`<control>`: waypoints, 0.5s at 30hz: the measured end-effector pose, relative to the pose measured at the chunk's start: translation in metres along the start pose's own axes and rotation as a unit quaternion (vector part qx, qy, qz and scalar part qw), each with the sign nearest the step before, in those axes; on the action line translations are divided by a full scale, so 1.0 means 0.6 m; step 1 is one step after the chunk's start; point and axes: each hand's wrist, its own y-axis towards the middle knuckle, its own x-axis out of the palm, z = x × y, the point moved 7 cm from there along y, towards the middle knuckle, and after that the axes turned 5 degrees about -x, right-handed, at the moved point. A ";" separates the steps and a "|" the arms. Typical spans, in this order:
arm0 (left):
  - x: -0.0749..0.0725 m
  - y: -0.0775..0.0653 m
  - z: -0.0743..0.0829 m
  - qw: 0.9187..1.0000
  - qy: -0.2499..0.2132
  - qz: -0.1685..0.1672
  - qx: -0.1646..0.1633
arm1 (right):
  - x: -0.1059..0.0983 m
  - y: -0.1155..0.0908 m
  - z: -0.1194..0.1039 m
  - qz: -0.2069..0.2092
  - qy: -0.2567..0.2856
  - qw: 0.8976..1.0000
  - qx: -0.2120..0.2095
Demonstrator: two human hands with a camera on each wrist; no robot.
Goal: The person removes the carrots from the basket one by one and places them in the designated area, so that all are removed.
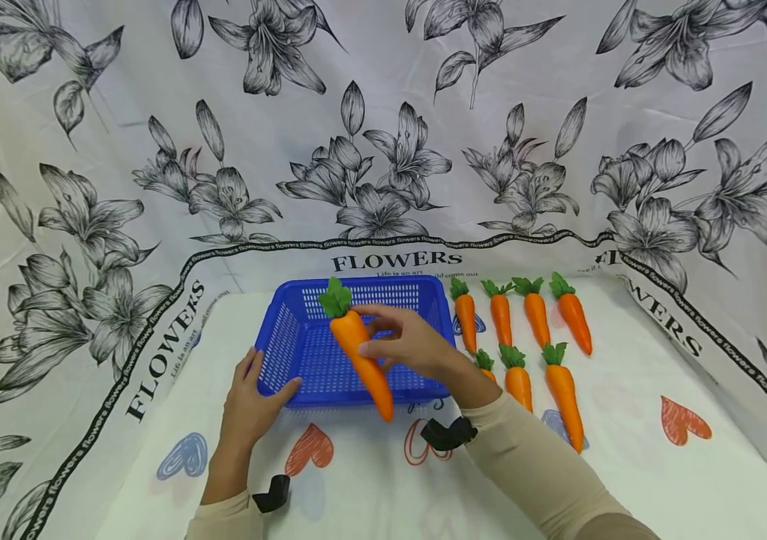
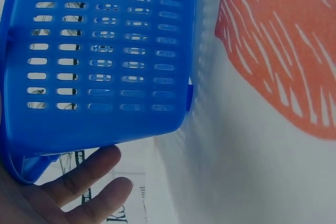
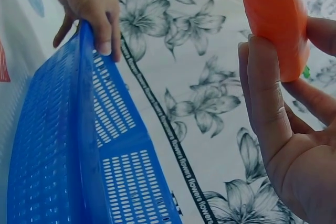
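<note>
A toy carrot (image 1: pixel 359 352) with a green leafy top is pinched between the thumb and fingers of my right hand (image 1: pixel 413 341). It is tilted over the blue basket (image 1: pixel 356 397), leaves toward the back left and tip past the front rim. In the right wrist view the carrot's orange body (image 3: pixel 278 19) shows between the fingers. My left hand (image 1: pixel 248 409) grips the basket's front left corner, thumb over the rim and fingers along the outer side. The left wrist view shows two fingers (image 2: pixel 92 177) beside the slotted basket wall (image 2: pixel 105 124). Only the bare mesh floor shows inside the basket.
Right of the basket lie several more carrots in two rows, including a back-row carrot (image 1: pixel 575 322) and a front-row carrot (image 1: pixel 564 397). The right forearm partly covers the front row. White cloth with printed hearts (image 1: pixel 683 420) covers the table; a flower-printed curtain (image 1: pixel 383 150) rises behind.
</note>
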 end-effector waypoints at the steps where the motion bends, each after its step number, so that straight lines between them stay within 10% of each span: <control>1: 0.000 0.001 0.000 1.000 0.000 0.002 0.001 | -0.002 -0.003 -0.002 0.005 -0.001 1.000 0.000; 15: 0.002 0.002 -0.001 1.000 0.001 0.011 0.004 | -0.028 -0.052 -0.040 0.049 0.019 0.998 -0.021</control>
